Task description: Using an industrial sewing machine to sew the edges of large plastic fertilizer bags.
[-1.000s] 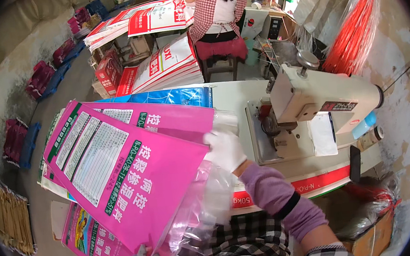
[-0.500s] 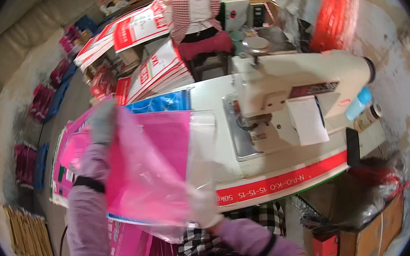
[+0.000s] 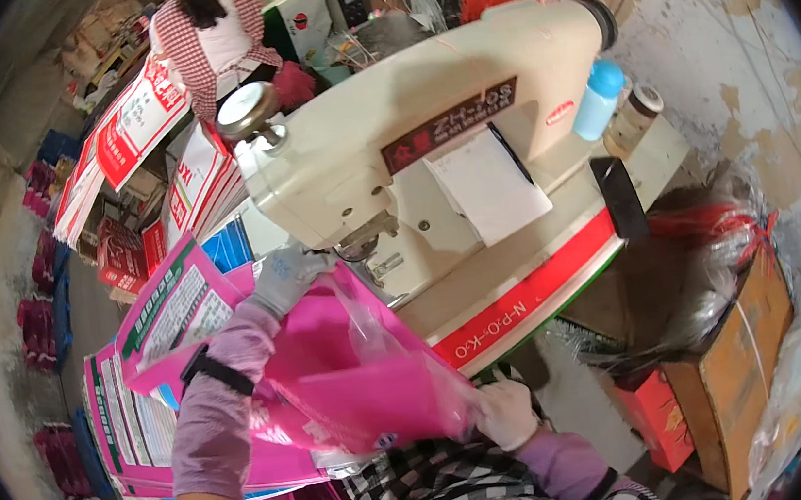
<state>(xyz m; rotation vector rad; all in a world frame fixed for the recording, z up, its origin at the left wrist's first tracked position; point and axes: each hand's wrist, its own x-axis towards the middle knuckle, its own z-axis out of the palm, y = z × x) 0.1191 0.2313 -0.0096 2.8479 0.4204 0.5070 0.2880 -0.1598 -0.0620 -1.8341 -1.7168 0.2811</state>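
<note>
A bright pink plastic woven bag (image 3: 356, 382) with a clear film liner (image 3: 361, 320) at its edge hangs between my gloved hands. My left hand (image 3: 288, 273), in a grey glove, is closed on the bag's upper edge, close beside the stitching head of a cream sewing machine (image 3: 368, 126). Near my lap, my right hand (image 3: 507, 412) in a pale glove pinches the bag's lower right corner; its fingertips are partly hidden by the film. More pink printed bags (image 3: 126, 425) lie in a stack under and left of my left forearm.
A notepad with a pen (image 3: 492, 192) rests against the machine. Beyond it stand a light blue bottle (image 3: 600, 100) and a thread spool (image 3: 636, 118). A black phone-like slab (image 3: 619, 198) lies at the table edge. A cardboard box (image 3: 726, 372) stands right; a co-worker (image 3: 207, 36) sits far left.
My view has turned to the right and closer to the machine. My left hand has brought the bag's upper edge beside the stitching head; my right hand has pulled its corner to the right.
</note>
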